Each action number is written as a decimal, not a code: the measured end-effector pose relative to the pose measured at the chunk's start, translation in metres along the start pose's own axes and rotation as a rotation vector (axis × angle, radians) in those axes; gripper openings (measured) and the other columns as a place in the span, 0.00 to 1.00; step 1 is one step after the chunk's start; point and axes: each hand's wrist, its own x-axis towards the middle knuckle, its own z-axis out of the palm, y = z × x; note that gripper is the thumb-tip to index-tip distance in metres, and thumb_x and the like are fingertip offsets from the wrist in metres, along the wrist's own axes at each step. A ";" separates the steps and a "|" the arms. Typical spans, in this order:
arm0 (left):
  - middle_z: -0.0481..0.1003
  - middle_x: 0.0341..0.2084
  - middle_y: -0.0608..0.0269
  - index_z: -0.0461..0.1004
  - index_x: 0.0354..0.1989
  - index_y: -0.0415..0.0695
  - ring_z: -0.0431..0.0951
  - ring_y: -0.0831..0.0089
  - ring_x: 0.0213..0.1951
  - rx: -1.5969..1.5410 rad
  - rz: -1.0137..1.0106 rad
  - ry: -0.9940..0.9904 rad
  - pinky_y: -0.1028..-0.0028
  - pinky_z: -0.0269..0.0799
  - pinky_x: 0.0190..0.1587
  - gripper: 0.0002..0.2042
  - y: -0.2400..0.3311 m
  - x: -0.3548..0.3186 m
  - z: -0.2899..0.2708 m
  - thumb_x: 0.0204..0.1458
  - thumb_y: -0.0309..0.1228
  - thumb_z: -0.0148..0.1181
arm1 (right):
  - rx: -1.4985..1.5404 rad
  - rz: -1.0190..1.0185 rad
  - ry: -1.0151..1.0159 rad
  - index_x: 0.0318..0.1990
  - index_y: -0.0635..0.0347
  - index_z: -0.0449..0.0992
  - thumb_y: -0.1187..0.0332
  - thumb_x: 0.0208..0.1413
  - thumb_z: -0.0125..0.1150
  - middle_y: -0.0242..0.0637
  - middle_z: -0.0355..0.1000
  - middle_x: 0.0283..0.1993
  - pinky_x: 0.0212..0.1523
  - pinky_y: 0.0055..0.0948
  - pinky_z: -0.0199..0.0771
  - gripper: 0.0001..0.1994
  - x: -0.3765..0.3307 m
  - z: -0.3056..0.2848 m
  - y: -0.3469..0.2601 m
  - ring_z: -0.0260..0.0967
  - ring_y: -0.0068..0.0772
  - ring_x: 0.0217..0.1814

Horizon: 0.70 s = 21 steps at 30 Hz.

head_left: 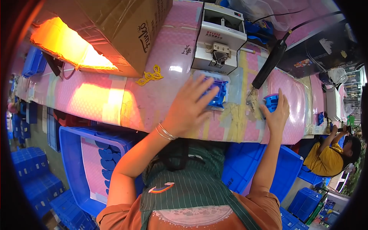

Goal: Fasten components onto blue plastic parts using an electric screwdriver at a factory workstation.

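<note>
My left hand (190, 105), with bracelets at the wrist, is slightly blurred and has its fingers spread above a blue plastic housing (219, 94). That housing lies in front of a white screw feeder (218, 40), and the hand partly covers it. Farther right, my right hand (278, 118) has its thumb and fingers around a small rounded blue plastic part (271, 102) with a pink-purple edge. Just above this part is the tip of a black electric screwdriver (269, 64), slanting down from its cable.
A cardboard box (115, 27) with a glowing orange opening stands at the left. Yellow plastic pieces (150, 76) lie beside it. A blue crate (71, 165) holding dark blue parts sits below the bench's edge. A co-worker in yellow (326, 159) sits at the right.
</note>
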 end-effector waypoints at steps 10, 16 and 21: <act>0.76 0.49 0.62 0.76 0.51 0.42 0.73 0.64 0.54 0.055 -0.075 0.111 0.58 0.60 0.66 0.18 0.012 -0.004 0.042 0.49 0.26 0.57 | 1.108 0.292 0.125 0.56 0.67 0.67 0.63 0.52 0.72 0.45 0.73 0.41 0.39 0.30 0.74 0.28 0.128 0.048 -0.064 0.73 0.31 0.38; 0.76 0.50 0.65 0.76 0.53 0.47 0.73 0.67 0.55 0.073 -0.102 0.114 0.58 0.60 0.65 0.23 0.009 -0.012 0.042 0.44 0.27 0.65 | 1.345 0.156 0.187 0.45 0.66 0.68 0.69 0.53 0.70 0.35 0.69 0.23 0.22 0.25 0.70 0.18 0.117 -0.026 -0.152 0.67 0.25 0.19; 0.76 0.51 0.66 0.75 0.54 0.47 0.72 0.67 0.56 0.038 -0.111 0.092 0.58 0.60 0.65 0.24 0.009 -0.010 0.041 0.44 0.27 0.65 | 1.727 -0.109 0.354 0.46 0.66 0.67 0.76 0.58 0.62 0.38 0.69 0.22 0.24 0.27 0.71 0.11 0.128 -0.053 -0.211 0.69 0.29 0.19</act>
